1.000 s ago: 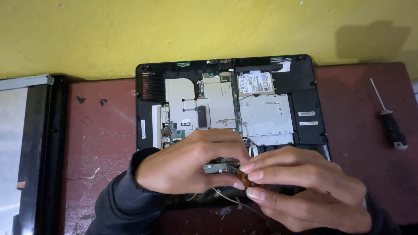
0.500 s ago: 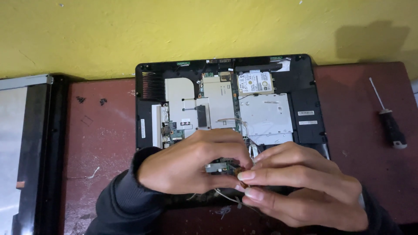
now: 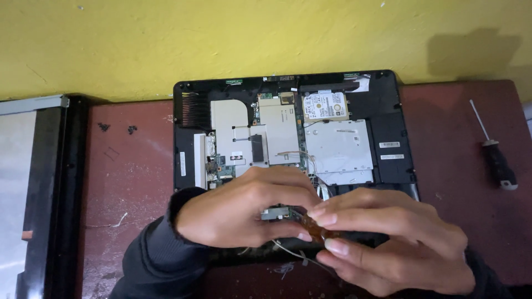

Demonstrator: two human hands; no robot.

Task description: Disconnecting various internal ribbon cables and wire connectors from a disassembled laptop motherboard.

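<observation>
Two small white rectangular stickers (image 3: 389,145) sit on the opened laptop's (image 3: 388,105) black right side, print illegible.

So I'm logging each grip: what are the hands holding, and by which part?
Both hands pinch a small circuit board with an amber flex strip: left hand on the board, right hand on the strip's end.

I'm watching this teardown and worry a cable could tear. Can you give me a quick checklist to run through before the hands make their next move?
1. Both hands on the part: ok. Left hand and right hand pinch a small board with an amber flex strip.
2. Thin wires slack: cannot tell, they run under the hands.
3. Open laptop flat on the table: ok.
4. Screwdriver out of the way: ok, at the right, untouched.
5. Loose screws safe: ok, left of the laptop, apart from the hands.
</observation>
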